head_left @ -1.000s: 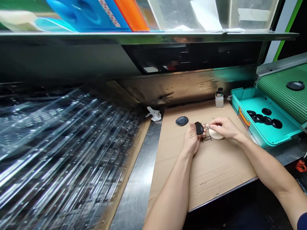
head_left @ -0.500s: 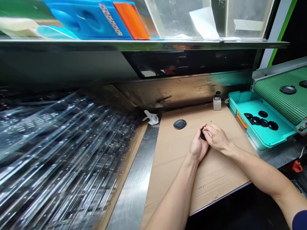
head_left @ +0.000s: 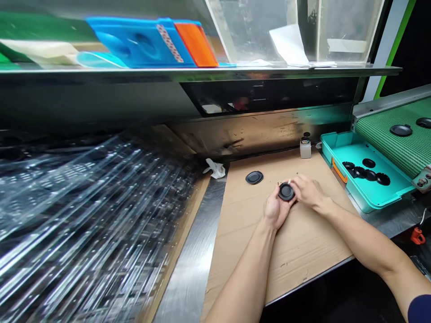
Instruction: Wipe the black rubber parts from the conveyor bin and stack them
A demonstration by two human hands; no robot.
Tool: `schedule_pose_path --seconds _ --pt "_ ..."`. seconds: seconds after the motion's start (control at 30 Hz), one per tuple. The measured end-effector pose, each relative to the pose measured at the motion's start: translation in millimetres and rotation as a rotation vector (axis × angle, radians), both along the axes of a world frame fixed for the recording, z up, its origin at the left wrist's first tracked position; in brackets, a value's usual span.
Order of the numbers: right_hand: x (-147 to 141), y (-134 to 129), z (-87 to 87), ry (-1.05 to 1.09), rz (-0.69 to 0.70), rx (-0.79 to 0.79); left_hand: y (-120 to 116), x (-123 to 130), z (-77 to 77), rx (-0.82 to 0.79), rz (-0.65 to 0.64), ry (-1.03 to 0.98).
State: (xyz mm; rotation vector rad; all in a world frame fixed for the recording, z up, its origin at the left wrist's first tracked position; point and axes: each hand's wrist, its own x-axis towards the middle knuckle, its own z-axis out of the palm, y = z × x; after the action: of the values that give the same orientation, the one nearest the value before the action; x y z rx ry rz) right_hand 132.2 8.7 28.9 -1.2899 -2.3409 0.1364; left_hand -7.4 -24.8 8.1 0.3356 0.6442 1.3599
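Observation:
A black round plastic cap (head_left: 286, 191) with a raised rim lies in my left hand (head_left: 275, 211), its flat face turned up to the camera. The fingers and thumb of that hand hold it at its edge, just above the cardboard sheet (head_left: 249, 242). At the cap's right rim, my right hand (head_left: 308, 192) has its fingers curled in a pinch against the edge. Those fingertips are partly hidden, so a small tool between them cannot be made out. Up and to the left, another black round cap (head_left: 254, 177) rests on the cardboard.
A turquoise tray (head_left: 373, 199) with several black parts (head_left: 370, 175) stands on the right, below a green conveyor belt (head_left: 387, 146) carrying black caps. A small bottle (head_left: 305, 148) and crumpled white glove (head_left: 215, 168) sit behind. Stacked clear plastic trays (head_left: 94, 224) fill the left; a shelf (head_left: 235, 74) spans above.
The cap has turned from nearly edge-on to face up in my left hand. My right hand has shifted slightly right, from over the cap to its rim. The view has tilted a little upward.

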Motion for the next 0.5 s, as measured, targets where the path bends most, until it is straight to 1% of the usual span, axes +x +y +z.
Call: schedule_pose_path --seconds 0.03,0.1,0.2,0.27,0.3,0.33,0.37,0.4,0.43,0.47,0.5 --pt "4.4 2.8 1.4 -0.008 -0.077 -0.014 0.5 -4.2 0.2 -0.005 -0.013 0.013" --pt "16.4 9.6 5.4 -0.003 -0.189 -0.032 1.2 -12.1 1.1 -0.002 -0.032 0.030" --pt "34.9 19.0 12.6 -0.029 -0.309 -0.044 1.7 -18.3 3.0 -0.006 -0.041 0.014" --pt "42.4 21.4 16.8 -0.116 -0.385 -0.039 2.4 -19.2 3.9 -0.009 -0.031 -0.007" --pt "44.0 20.8 18.3 -0.154 -0.402 -0.023 3.0 -19.6 4.2 -0.009 -0.021 -0.014" --pt "44.2 18.9 19.5 -0.176 -0.386 -0.006 3.9 -20.2 4.2 -0.013 -0.008 -0.018" --pt "43.2 16.1 20.1 -0.180 -0.330 0.003 4.9 -21.1 4.0 -0.019 0.005 -0.020" --pt "41.2 12.6 20.3 -0.172 -0.231 -0.006 6.1 -22.5 3.6 -0.027 0.019 -0.020" --pt "38.4 8.8 19.7 -0.168 -0.099 -0.039 7.4 -24.3 3.0 -0.036 0.035 -0.022" --pt "35.1 5.4 18.5 -0.172 0.038 -0.087 8.7 -26.2 2.3 -0.044 0.051 -0.027" --pt "31.6 2.8 16.5 -0.183 0.143 -0.137 9.9 -28.1 1.5 -0.051 0.069 -0.035"
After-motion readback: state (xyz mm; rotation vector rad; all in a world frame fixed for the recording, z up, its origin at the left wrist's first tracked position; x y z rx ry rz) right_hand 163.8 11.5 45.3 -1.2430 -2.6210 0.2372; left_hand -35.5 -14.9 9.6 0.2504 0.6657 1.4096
